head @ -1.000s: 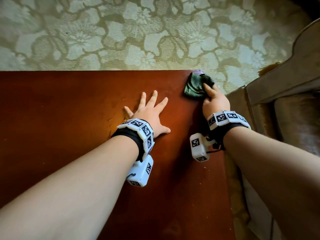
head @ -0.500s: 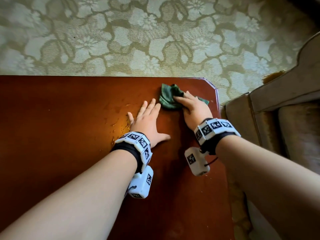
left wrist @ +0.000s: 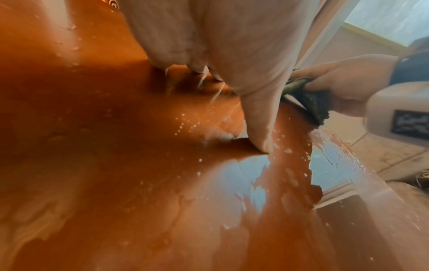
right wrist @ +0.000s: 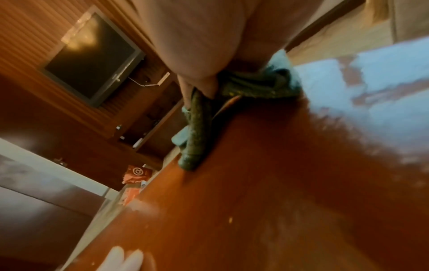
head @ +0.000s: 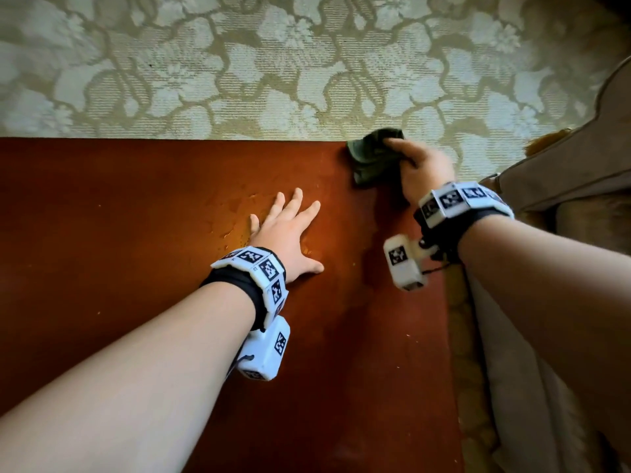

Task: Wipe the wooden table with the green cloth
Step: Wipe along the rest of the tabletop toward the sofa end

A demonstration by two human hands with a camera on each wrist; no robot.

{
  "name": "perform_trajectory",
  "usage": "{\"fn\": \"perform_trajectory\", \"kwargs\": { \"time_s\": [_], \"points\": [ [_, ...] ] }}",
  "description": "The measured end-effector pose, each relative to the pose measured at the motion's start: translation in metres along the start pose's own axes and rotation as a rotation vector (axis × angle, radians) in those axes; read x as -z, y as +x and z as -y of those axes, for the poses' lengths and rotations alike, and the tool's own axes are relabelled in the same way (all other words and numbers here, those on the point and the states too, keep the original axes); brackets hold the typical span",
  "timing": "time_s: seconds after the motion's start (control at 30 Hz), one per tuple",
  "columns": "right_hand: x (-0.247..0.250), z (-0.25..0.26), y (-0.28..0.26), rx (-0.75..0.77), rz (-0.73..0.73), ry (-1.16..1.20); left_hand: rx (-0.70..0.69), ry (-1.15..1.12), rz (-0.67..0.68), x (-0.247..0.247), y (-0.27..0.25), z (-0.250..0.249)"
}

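Note:
The reddish wooden table (head: pixel 136 233) fills the lower left of the head view. A crumpled green cloth (head: pixel 372 158) lies at its far right corner, partly over the far edge. My right hand (head: pixel 415 165) grips the cloth and presses it on the wood; the right wrist view shows the cloth (right wrist: pixel 255 86) bunched under the fingers. My left hand (head: pixel 290 227) rests flat on the table (left wrist: pixel 116 165) with straight, spread fingers and holds nothing. In the left wrist view the thumb (left wrist: pixel 260 124) touches the wet wood, with the cloth (left wrist: pixel 311 102) beyond it.
Water drops and a wet sheen (left wrist: pixel 255 176) lie on the wood around the left hand. A flowered carpet (head: pixel 273 63) lies beyond the table's far edge. A brown armchair (head: pixel 580 186) stands close against the right edge. A dark screen (right wrist: pixel 90 60) hangs on a far wall.
My right hand has swept the cloth left and then back to the far right corner. The left hand has stayed flat on the table, its fingers now spread a little wider.

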State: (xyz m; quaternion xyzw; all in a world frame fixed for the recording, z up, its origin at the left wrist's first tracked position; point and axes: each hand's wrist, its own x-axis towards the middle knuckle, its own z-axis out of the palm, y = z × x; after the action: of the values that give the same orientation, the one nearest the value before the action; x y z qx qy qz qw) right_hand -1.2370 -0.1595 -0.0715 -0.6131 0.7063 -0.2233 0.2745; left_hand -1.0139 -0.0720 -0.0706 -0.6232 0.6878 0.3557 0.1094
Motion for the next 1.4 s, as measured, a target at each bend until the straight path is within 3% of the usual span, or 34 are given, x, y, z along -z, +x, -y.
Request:
{"fn": "perform_trajectory", "kwargs": {
  "time_s": [0.1,0.23,0.37,0.57,0.7,0.8,0.9,0.97,1.17,1.4],
  "points": [
    [-0.022,0.007,0.006,0.059,0.186,-0.198,-0.001,-0.004,-0.016,-0.001,0.001,0.001],
    [-0.036,0.008,-0.019,0.232,0.356,-0.283,0.017,-0.016,-0.032,-0.001,0.002,0.001],
    [-0.021,-0.01,-0.065,0.48,0.489,-0.231,0.007,0.015,-0.014,-0.001,0.001,0.001],
    [0.004,-0.051,-0.144,0.729,0.644,-0.167,-0.003,-0.023,-0.044,-0.003,-0.007,-0.004],
    [0.013,-0.067,-0.146,0.825,0.696,-0.165,-0.005,0.078,0.006,-0.017,-0.019,-0.008],
    [0.011,-0.068,-0.116,0.751,0.551,-0.171,-0.002,0.116,0.024,-0.025,-0.023,-0.008],
    [0.009,-0.063,-0.079,0.474,0.299,-0.137,0.013,0.094,0.03,-0.025,-0.021,-0.008],
    [0.009,-0.057,-0.056,0.364,0.207,-0.14,0.012,0.093,0.024,-0.025,-0.02,-0.008],
    [0.006,-0.044,-0.034,0.219,0.289,-0.309,0.019,0.105,0.016,-0.025,-0.023,-0.011],
    [0.005,-0.062,-0.131,0.323,0.252,-0.154,0.055,0.076,0.013,-0.029,-0.032,-0.022]
  ]
}}
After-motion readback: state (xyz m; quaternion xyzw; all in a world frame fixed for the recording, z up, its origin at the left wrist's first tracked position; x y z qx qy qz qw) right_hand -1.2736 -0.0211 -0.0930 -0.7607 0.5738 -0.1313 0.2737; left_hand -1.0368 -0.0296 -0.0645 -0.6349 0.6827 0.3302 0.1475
